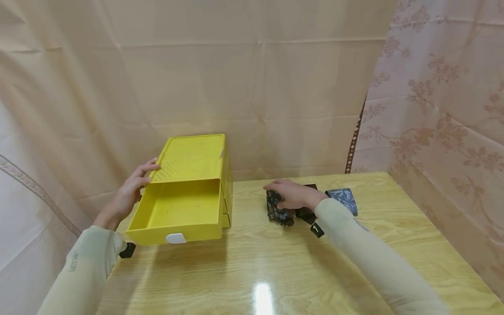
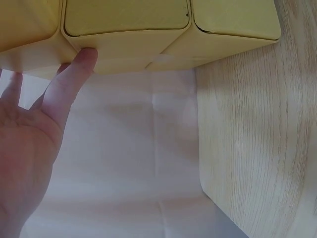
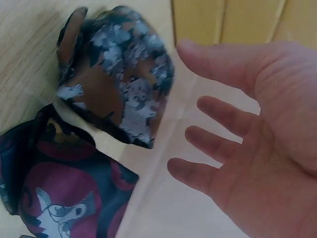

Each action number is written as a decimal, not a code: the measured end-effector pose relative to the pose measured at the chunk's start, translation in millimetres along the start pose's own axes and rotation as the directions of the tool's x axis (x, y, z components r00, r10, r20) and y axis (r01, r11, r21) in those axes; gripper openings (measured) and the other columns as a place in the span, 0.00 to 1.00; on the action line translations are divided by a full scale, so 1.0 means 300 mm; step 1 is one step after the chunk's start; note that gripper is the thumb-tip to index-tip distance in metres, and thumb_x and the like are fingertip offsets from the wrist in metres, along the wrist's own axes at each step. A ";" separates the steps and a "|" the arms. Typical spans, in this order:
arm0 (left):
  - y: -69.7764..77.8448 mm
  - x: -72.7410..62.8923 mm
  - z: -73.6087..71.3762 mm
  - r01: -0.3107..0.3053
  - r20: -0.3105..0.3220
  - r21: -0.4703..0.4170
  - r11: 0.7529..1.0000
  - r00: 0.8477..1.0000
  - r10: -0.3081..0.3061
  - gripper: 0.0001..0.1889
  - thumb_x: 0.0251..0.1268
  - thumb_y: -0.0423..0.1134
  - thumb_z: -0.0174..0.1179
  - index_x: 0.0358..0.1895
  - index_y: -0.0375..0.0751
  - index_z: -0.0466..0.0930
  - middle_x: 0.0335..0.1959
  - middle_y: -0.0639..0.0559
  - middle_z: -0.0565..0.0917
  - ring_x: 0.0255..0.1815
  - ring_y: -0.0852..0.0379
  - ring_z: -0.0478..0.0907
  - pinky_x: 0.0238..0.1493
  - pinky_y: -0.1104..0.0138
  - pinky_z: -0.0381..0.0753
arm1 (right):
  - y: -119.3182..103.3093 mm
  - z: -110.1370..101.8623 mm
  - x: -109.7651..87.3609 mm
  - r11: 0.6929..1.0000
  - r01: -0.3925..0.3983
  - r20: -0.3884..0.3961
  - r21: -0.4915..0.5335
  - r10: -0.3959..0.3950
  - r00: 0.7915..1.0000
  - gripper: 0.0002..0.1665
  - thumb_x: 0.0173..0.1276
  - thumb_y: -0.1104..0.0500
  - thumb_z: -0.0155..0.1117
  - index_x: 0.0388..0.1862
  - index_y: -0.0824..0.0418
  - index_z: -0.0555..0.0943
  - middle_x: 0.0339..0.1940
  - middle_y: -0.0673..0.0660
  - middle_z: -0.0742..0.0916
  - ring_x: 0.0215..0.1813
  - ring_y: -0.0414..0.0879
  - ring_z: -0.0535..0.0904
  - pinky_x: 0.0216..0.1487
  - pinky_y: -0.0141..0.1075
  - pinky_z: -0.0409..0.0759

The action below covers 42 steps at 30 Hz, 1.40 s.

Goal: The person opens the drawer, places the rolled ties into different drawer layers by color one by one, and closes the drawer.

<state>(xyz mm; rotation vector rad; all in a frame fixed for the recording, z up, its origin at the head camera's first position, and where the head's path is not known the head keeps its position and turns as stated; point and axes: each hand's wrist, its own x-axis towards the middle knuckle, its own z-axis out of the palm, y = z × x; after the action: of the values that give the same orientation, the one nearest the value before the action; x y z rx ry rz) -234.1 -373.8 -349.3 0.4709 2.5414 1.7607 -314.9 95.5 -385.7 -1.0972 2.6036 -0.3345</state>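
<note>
A yellow drawer box (image 1: 189, 153) stands at the left of the table, its top drawer (image 1: 173, 235) pulled out toward me. My left hand (image 1: 127, 194) rests against the box's left side, fingertips at the upper edge; in the left wrist view the thumb touches the side wall (image 2: 129, 49). Over a folded cloth piece (image 3: 119, 74) with a brown, grey and dark animal print is my right hand (image 1: 293, 194). Its fingers are spread, with a gap to the cloth in the right wrist view. Beside that cloth lies a dark cloth piece with maroon patches (image 3: 59, 193).
A blue-grey folded cloth (image 1: 343, 200) lies right of my right wrist. The wooden table (image 1: 256, 262) reaches the beige curtain (image 1: 256, 87) behind, and a flowered curtain (image 1: 449, 131) hangs at the right. The drawer front carries a white handle (image 1: 175, 238).
</note>
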 end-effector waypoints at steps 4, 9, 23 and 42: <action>-0.006 0.000 0.004 0.008 0.002 -0.008 1.000 1.000 -0.008 0.23 0.83 0.46 0.36 0.75 0.51 0.63 0.84 0.55 0.40 0.78 0.40 0.50 0.54 0.70 0.79 | 0.023 0.014 0.025 0.999 -0.032 0.013 0.008 0.032 0.999 0.41 0.72 0.62 0.68 0.79 0.58 0.62 0.78 0.65 0.65 0.78 0.63 0.58 0.71 0.56 0.65; -0.009 -0.003 0.003 0.004 -0.002 -0.010 1.000 1.000 -0.004 0.23 0.83 0.46 0.36 0.75 0.50 0.63 0.84 0.54 0.40 0.77 0.43 0.52 0.54 0.70 0.78 | 0.041 0.033 0.058 0.998 -0.066 0.015 0.021 0.066 0.998 0.43 0.70 0.59 0.70 0.80 0.59 0.61 0.79 0.65 0.64 0.78 0.64 0.57 0.72 0.57 0.63; -0.003 0.001 0.008 0.006 -0.011 0.009 1.000 1.000 -0.006 0.24 0.83 0.47 0.35 0.76 0.50 0.62 0.84 0.55 0.40 0.76 0.42 0.52 0.54 0.71 0.78 | 0.029 0.077 0.098 0.972 -0.234 0.060 -0.039 0.236 0.970 0.49 0.67 0.52 0.74 0.81 0.58 0.60 0.77 0.64 0.67 0.75 0.64 0.61 0.70 0.59 0.65; -0.005 -0.004 0.005 -0.003 -0.014 -0.015 1.000 1.000 0.003 0.23 0.83 0.46 0.35 0.74 0.53 0.63 0.84 0.55 0.39 0.73 0.51 0.56 0.53 0.69 0.79 | 0.035 0.102 0.102 0.971 -0.227 0.023 -0.071 0.229 0.973 0.40 0.65 0.51 0.76 0.71 0.60 0.71 0.67 0.62 0.77 0.67 0.61 0.73 0.65 0.55 0.72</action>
<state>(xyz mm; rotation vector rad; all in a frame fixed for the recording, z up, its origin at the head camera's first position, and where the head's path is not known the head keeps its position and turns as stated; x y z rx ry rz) -233.1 -373.1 -351.3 0.4645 2.5363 1.7889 -331.3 77.3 -423.0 -0.8040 2.6956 -0.1763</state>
